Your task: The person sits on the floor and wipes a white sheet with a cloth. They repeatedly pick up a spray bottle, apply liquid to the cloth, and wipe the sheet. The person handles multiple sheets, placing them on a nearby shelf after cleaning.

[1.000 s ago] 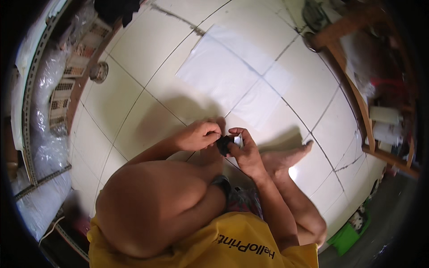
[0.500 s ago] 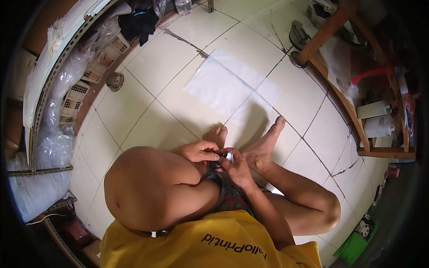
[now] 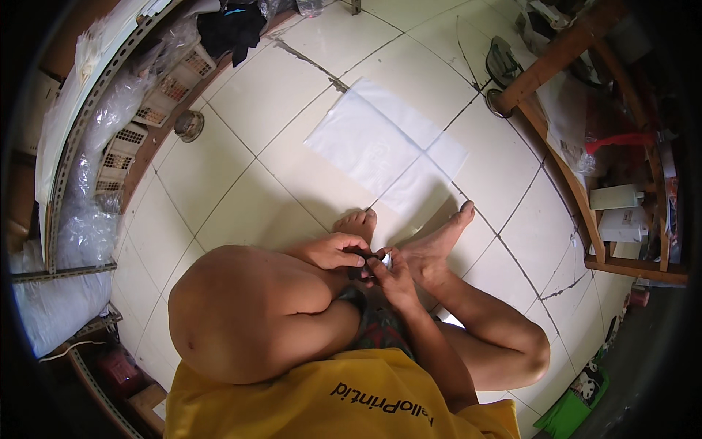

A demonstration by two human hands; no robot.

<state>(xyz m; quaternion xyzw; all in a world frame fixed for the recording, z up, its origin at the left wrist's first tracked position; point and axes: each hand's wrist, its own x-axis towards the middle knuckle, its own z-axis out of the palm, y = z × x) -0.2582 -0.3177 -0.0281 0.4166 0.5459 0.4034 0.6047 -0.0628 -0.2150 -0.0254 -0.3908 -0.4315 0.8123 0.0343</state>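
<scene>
Between my raised left knee and my feet, both hands meet over a small dark item with a pale, shiny part. Fingers cover most of it, and its kind cannot be made out. My left hand comes past the inside of the knee, its thumb and fingertips closed at the item's left side. From the lower right, my right hand pinches the item with thumb and fingers. Beyond my feet, a thin white translucent plastic sheet or bag lies flat on the tiles, touched by neither hand.
At left stands a metal rack with plastic wrap and papers, beside white perforated baskets. A wooden frame on the right holds a white bottle. A sandal lies at its far end. A green bag rests lower right.
My hands stay together on the small item, with the right fingers slightly shifted around it. The whole view has moved a little; the white sheet lies as before.
</scene>
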